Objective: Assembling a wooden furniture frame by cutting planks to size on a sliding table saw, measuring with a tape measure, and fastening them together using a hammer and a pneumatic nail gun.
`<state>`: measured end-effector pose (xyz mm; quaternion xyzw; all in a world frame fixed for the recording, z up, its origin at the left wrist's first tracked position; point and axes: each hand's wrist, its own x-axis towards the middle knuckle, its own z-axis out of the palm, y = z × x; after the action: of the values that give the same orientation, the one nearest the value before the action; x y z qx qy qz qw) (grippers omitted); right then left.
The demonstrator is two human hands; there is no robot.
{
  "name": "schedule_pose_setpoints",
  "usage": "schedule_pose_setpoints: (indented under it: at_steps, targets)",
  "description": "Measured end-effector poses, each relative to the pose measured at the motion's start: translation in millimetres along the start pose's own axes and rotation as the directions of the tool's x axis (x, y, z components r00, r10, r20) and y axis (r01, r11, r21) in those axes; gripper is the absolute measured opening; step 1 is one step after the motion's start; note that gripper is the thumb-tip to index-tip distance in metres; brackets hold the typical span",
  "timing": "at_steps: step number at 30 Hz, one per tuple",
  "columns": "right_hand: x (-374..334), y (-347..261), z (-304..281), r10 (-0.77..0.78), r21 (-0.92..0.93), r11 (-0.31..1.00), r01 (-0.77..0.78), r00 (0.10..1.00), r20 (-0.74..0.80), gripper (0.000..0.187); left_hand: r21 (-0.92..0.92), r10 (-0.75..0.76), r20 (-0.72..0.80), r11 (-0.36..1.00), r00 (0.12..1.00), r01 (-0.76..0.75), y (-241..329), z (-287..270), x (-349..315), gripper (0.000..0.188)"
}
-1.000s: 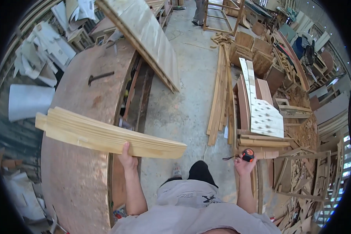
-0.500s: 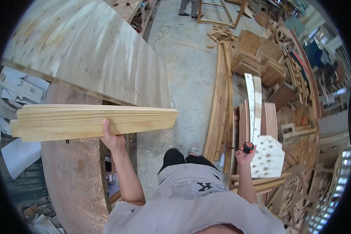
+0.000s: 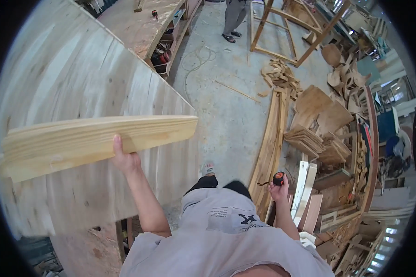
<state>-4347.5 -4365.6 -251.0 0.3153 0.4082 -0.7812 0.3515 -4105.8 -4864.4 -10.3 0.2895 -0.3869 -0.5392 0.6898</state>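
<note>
the wooden boards (image 3: 88, 144) have come fully in front of the pale panel (image 3: 101, 69) in the head view, seemingly mid-carry; the left hand (image 3: 126, 159) has its grip clamped on them, the right hand (image 3: 278, 189) clasps a tape measure (image 3: 278, 178).

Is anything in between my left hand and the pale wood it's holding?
Nothing visible: your left hand grips the pale wood directly. The tape measure is apart from it, in your right hand.

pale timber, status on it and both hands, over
Left hand gripping pale timber. Right hand holding tape measure. Wide wooden panel behind the timber in view.
</note>
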Motion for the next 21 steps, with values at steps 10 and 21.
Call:
schedule_pose_setpoints:
  at_steps: [10, 21]
  targets:
    - [263, -56, 164, 0.333, -0.299, 0.893, -0.337, 0.941, -0.066, 0.022, 0.028, 0.156, 0.104, 0.987, 0.982, -0.159, -190, 257, 245, 0.058]
    - [577, -192, 654, 0.338, -0.695, 0.7, -0.165, 0.933, 0.12, 0.041, 0.064, 0.19, -0.021, 0.98, 0.982, -0.188, -390, 495, 548, 0.06]
